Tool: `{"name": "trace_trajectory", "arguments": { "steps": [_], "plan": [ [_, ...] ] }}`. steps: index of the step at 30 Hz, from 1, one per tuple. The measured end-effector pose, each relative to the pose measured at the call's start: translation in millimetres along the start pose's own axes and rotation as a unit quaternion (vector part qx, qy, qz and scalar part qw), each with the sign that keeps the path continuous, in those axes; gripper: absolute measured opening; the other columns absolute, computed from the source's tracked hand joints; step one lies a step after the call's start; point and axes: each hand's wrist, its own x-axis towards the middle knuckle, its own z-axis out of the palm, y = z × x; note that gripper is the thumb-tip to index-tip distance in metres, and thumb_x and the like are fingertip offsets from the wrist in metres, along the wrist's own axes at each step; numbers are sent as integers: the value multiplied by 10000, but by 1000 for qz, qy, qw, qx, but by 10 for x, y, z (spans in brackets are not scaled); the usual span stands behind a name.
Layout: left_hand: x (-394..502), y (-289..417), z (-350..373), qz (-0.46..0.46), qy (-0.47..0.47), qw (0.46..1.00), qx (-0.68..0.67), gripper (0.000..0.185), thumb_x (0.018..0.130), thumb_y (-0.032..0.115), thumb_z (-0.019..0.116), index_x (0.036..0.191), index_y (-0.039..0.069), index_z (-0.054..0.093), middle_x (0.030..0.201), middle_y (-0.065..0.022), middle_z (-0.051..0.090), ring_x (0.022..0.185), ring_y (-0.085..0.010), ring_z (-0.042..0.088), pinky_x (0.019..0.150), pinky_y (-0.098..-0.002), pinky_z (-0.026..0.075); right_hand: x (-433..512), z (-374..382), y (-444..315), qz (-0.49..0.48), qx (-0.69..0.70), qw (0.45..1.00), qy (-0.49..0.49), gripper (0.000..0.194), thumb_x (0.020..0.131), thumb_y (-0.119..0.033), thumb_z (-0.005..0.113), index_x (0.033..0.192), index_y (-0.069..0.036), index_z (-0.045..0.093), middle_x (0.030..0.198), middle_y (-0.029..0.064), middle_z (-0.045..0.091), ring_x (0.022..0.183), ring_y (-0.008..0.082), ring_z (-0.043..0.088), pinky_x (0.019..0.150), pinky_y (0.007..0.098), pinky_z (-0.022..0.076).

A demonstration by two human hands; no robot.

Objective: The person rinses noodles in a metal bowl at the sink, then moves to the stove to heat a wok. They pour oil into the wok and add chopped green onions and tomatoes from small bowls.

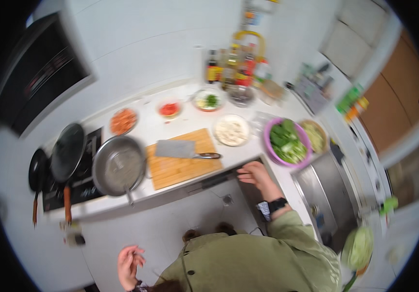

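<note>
My right hand (255, 173), with a dark band at the wrist, is raised in front of the counter's edge, holding nothing. It is nearest to the bamboo cutting board (180, 173) and the purple basin (266, 137) of leafy greens. My left hand (129, 261) hangs low over the floor at the bottom left, fingers loosely curled and holding nothing. On the board lies a cleaver (175, 149), its handle pointing right. Left of the board stands a large steel bowl (120, 166). Behind the board's right end is a plate of pale pieces (231, 130).
Pans with wooden handles (68, 153) stand on the black stove (92, 160) at left. Orange pieces (123, 121), chopped red pieces (169, 108) and sauce bottles (231, 69) line the back. A steel sink (328, 193) is at right, with a cabbage (358, 248) beyond it.
</note>
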Motion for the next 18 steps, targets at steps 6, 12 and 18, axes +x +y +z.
{"name": "trace_trajectory", "arguments": {
  "steps": [6,12,18],
  "plan": [
    [13,224,-631,-51,-77,995,28,366,963,201,502,1235,-44,500,1068,-175,594,754,-174,557,615,-252,457,-279,162,496,47,28,998,34,131,883,-113,525,960,-10,500,942,181,652,733,266,670,613,347,585],
    [335,263,-680,-96,-158,983,19,407,937,232,553,1217,-60,504,1086,-177,594,760,-178,561,635,-255,458,-716,-238,672,21,98,989,105,118,880,-97,516,963,-14,504,935,180,648,727,270,671,623,356,585],
    [546,132,-251,-24,-207,978,34,359,918,240,549,1129,-51,544,1028,-238,610,712,-271,637,555,-288,506,-710,-579,514,19,90,990,111,110,865,-72,497,963,-30,523,923,173,659,717,250,673,626,351,580]
  ]
}}
